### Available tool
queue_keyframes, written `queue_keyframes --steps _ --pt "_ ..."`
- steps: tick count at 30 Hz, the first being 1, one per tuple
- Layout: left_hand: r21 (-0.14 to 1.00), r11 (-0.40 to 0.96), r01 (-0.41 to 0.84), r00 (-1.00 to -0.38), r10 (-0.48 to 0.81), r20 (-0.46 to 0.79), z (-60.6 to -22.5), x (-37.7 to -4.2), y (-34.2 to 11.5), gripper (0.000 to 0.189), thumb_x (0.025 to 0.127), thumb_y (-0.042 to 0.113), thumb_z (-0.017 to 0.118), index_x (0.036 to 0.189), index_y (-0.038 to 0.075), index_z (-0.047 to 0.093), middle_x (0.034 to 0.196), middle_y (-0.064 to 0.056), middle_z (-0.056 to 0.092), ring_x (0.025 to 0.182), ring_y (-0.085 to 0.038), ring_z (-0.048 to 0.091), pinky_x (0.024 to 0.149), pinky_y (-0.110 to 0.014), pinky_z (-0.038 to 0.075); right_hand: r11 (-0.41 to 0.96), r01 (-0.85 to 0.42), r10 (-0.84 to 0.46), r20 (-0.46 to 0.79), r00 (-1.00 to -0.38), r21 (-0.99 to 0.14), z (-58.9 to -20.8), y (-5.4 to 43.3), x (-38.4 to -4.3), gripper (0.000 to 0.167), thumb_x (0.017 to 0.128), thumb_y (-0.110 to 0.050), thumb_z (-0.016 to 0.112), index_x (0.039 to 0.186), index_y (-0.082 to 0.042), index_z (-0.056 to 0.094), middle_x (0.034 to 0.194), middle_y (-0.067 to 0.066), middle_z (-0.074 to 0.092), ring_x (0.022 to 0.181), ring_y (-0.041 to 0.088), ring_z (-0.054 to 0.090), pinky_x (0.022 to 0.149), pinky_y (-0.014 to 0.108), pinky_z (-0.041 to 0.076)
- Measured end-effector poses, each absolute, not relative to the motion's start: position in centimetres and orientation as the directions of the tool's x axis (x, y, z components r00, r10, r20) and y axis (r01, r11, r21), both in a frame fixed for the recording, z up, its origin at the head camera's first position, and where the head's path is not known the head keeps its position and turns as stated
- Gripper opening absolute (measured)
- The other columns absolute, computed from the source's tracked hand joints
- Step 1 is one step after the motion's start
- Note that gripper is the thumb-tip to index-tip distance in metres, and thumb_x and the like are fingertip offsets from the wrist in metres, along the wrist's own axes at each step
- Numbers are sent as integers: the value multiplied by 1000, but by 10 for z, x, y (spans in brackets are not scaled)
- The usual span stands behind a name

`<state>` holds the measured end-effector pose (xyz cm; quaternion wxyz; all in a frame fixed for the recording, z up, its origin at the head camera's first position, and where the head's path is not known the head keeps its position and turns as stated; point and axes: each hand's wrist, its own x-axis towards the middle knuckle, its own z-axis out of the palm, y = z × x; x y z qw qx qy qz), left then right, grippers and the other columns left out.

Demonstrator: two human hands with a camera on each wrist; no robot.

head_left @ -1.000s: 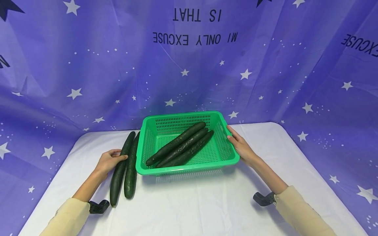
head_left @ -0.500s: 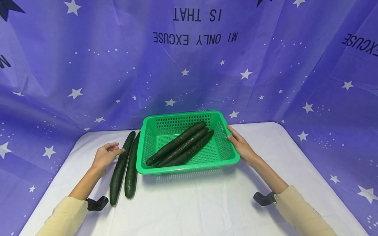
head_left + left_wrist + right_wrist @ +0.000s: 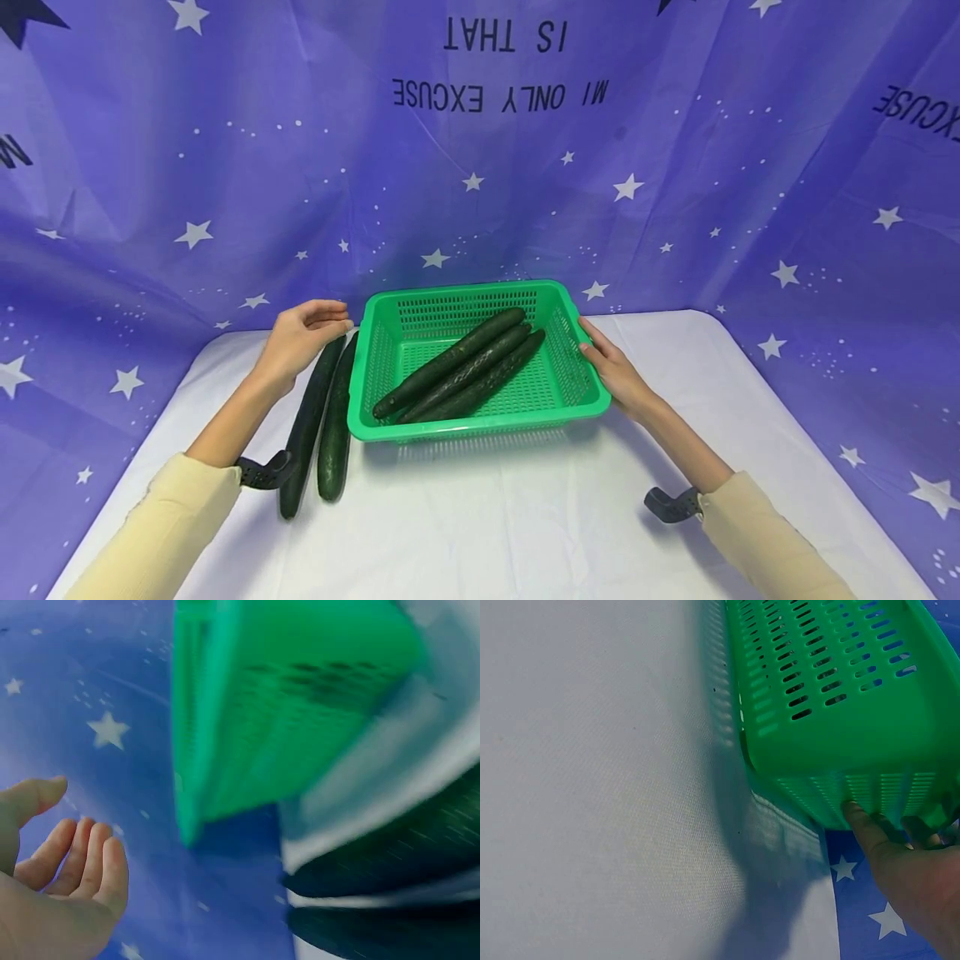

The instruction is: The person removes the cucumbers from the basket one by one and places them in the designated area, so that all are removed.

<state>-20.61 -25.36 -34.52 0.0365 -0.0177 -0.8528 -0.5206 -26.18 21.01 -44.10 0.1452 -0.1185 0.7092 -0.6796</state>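
Fingers (image 3: 94, 859) on the left hand (image 3: 300, 337) are relaxed, holding nothing, just off the green basket (image 3: 480, 428); the right hand (image 3: 613, 372) has the basket's other end gripped. Three cucumbers (image 3: 465, 372) lie inside, two more cucumbers (image 3: 309, 421) on the desk (image 3: 487, 533) just left of it. I'd guess it's the basket-handling step, so next probably calls for a left-side rim grip.
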Motion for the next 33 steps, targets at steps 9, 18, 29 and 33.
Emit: queue_keyframes --steps 9,18,29,33 --pt "898 420 133 -978 201 51 -321 -245 -205 43 98 15 66 136 -2 55 133 -22 58 119 -30 57 104 -47 43 48 19 -373 -36 -927 -999 -441 211 -263 59 111 -27 37 163 -25 8 164 13 14 138 38 34 99 31 47" --pt "919 373 124 -927 375 -28 -328 -276 -167 49 99 15 66 142 -2 51 139 -22 54 124 -31 55 108 -48 40 41 26 -374 -40 -927 -999 -442 211 -264 59 111 -27 36 163 -25 8 164 14 14 138 39 34 100 33 47" --pt "887 461 31 -852 476 -217 -355 -298 -141 58 99 14 64 150 -1 40 149 -22 43 135 -34 43 109 -53 37 16 36 -379 -40 -924 -999 -441 211 -262 59 111 -27 36 163 -26 8 162 16 18 135 41 38 96 34 50" --pt "875 485 -10 -835 477 -274 -364 -303 -135 60 99 12 63 152 0 37 151 -21 41 138 -34 39 110 -51 36 31 31 -371 -40 -928 -999 -441 211 -261 59 111 -26 36 163 -24 8 162 17 17 135 41 38 95 32 50"
